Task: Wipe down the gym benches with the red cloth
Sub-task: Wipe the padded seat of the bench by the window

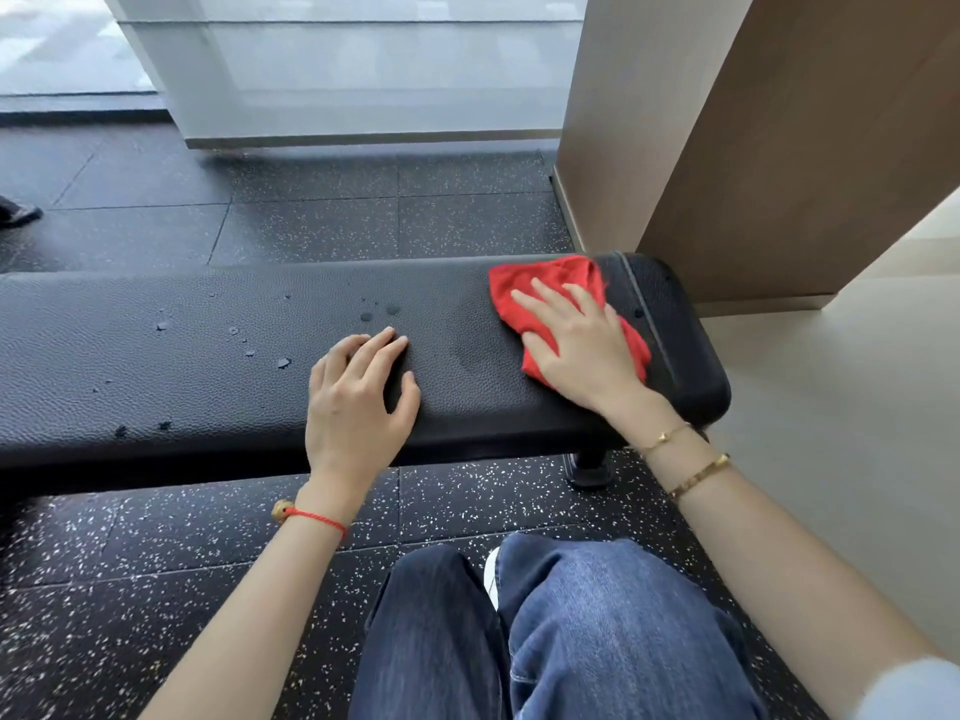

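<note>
Pressing flat on the red cloth [556, 304], the right hand [582, 345] has its fingers spread and straight, pinning the fabric to the right end of the gym bench [208, 345], just short of the stitched seam near the rounded end. The left hand [353, 402] rests on the black padding mid-bench, fingers loosely bent, holding nothing, apparently just steadying. Water droplets [283, 362] dot the textured vinyl to the left of that hand, with a couple more just beyond its fingertips, so most of the pad looks unwiped yet.

That cloth is thin, soft and limp; it bunches under the palm and weighs next to nothing. No pinching needed here: a flat palm on top, with fingers fanned to spread the pressure, should drag it along nicely. The pebbled surface ought to give some grip, though wet patches may let it slide faster. Likely snag: an edge folding under, or the cloth slipping out from beneath the palm on a long sweep toward those droplets.
</note>
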